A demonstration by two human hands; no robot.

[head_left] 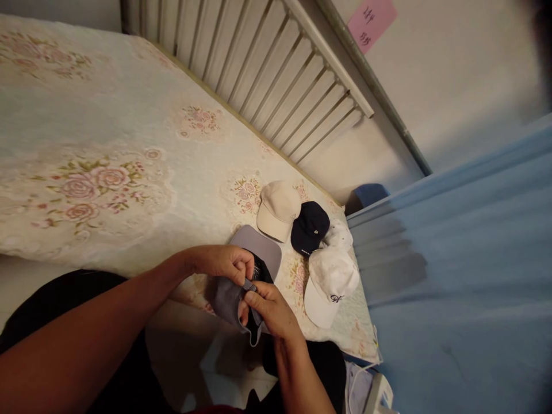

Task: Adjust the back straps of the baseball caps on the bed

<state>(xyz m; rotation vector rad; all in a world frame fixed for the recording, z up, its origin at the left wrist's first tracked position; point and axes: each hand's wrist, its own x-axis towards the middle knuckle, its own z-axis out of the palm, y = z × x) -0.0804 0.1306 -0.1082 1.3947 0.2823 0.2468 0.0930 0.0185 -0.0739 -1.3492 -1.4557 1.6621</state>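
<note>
Pale floral-print cloth [129, 224] runs along a slatted rail [259, 69], blue curtain [457, 259] at right, pink note [371, 23] on wall [466, 75]. Gray baseball cap [226, 299], dark inside, tilted brim-away at the cloth's near edge, beside a beige cap [280, 207]; left hand [228, 264] and right hand [276, 307] both have fingers pinching its rear strap [249, 284].

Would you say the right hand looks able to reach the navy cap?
Probably not just now: the right hand holds the gray cap, though nothing appears to block the navy cap.
</note>
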